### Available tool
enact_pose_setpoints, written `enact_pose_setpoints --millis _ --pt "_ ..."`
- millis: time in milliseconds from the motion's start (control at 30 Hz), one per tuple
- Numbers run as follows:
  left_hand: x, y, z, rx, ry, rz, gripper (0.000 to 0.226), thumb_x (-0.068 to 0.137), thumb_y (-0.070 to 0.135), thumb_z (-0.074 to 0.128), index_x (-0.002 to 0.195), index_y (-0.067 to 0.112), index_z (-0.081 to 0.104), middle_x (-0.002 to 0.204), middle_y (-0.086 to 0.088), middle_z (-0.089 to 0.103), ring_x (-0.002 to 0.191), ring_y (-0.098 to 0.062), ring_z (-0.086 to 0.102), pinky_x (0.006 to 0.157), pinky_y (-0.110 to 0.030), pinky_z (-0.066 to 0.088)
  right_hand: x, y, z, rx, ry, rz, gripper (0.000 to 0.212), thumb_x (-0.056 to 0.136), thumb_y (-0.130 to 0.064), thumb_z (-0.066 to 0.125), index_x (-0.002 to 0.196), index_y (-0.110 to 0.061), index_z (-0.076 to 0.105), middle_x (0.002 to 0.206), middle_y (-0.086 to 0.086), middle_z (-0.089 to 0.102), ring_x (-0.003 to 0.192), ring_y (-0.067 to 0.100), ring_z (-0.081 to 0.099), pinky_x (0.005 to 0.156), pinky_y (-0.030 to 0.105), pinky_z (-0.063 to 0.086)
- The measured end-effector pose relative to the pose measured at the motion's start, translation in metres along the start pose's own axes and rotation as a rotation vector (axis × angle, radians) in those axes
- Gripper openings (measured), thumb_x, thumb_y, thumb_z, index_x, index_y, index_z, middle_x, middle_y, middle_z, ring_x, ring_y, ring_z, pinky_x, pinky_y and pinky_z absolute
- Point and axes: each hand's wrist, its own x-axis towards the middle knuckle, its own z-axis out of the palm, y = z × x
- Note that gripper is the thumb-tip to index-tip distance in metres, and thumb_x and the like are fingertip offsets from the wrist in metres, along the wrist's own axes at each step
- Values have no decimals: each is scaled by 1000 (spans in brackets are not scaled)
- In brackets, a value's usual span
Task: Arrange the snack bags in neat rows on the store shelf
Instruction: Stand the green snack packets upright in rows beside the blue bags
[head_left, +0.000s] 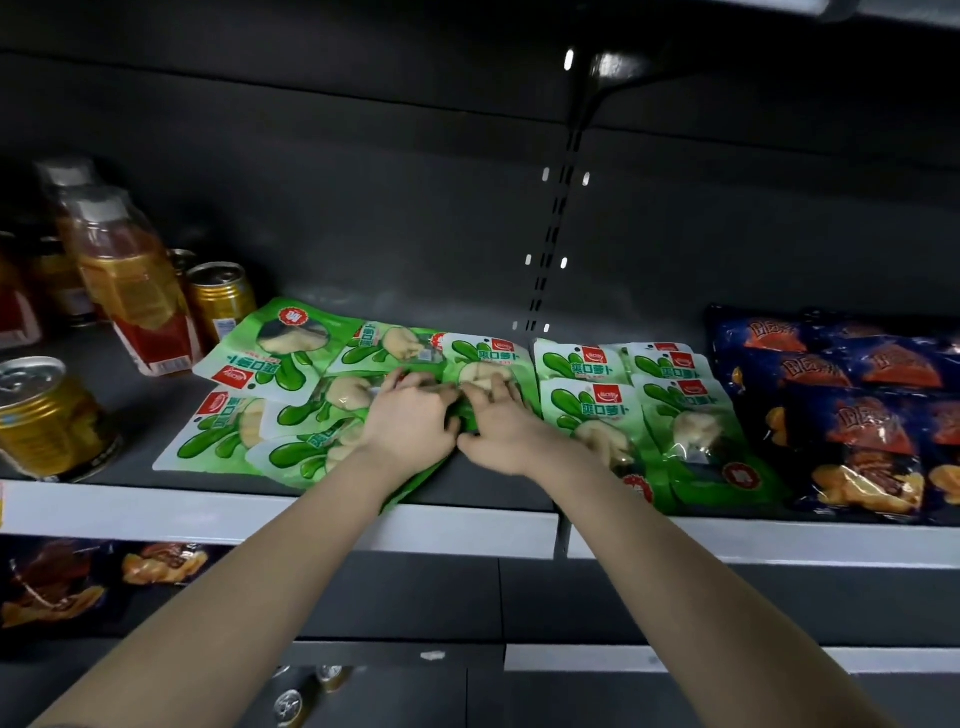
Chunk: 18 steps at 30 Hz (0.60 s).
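Observation:
Several green snack bags lie flat on the dark shelf (498, 483). A jumbled pile (270, 395) spreads on the left, bags overlapping at odd angles. On the right, green bags (623, 395) lie in two neat columns. Between them lies one green bag (488, 358), and both hands rest on it. My left hand (410, 421) presses its left part with fingers curled. My right hand (498, 426) grips its lower middle, fingers spread over the bag. The hands hide the bag's lower half.
Dark blue snack bags (857, 410) lie stacked at the far right. Gold cans (47, 415) (221, 299) and bottles (130, 291) stand on the left. A slotted upright (550, 228) runs up the back wall. Lower shelves hold more bags (57, 582) and cans (288, 704).

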Motion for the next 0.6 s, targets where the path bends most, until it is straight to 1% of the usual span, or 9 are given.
enact_pose_setpoints --millis 100,200,300,433,500,567,600 --pt "0 0 0 33 -58 37 49 91 31 42 139 24 41 142 4 47 136 -19 30 115 -37 10 7 -2 -1 15 0 27 78 90 -32 48 152 -27 1 158 15 -9 145 37 -7 118 47 8" --pt "2 -2 3 75 -91 65 51 95 32 35 145 24 30 151 8 33 138 -20 25 116 -42 9 14 -2 0 19 -4 52 75 90 -32 48 152 -26 5 157 15 -14 144 36 -13 118 48 3" --pt "3 -3 5 49 -83 54 50 95 31 35 145 26 29 152 10 29 138 -19 23 114 -41 13 19 1 2 37 8 50 73 90 -35 47 152 -25 9 158 13 -14 144 34 -15 118 49 2" --pt "4 -4 9 28 -73 37 50 95 30 35 144 27 30 152 11 29 138 -18 23 112 -38 15 22 4 4 41 32 38 72 91 -40 48 152 -24 13 158 12 -10 145 31 -13 118 48 1" --pt "5 -2 8 6 -64 34 51 93 28 39 143 28 33 151 11 32 137 -18 25 111 -37 18 23 4 3 54 33 42 71 91 -39 48 151 -24 15 159 11 -8 146 31 -11 118 47 2" --pt "7 -3 3 -113 -54 7 52 88 23 46 139 29 40 146 7 42 135 -19 30 110 -36 23 21 5 2 67 33 39 70 91 -38 48 151 -25 16 159 9 -6 146 30 -7 119 46 5" --pt "8 -6 1 -244 -56 -23 52 85 19 49 136 29 45 141 3 48 132 -21 36 108 -33 27 19 5 2 84 40 31 69 91 -37 49 151 -25 17 159 8 -5 146 29 -5 119 45 8"
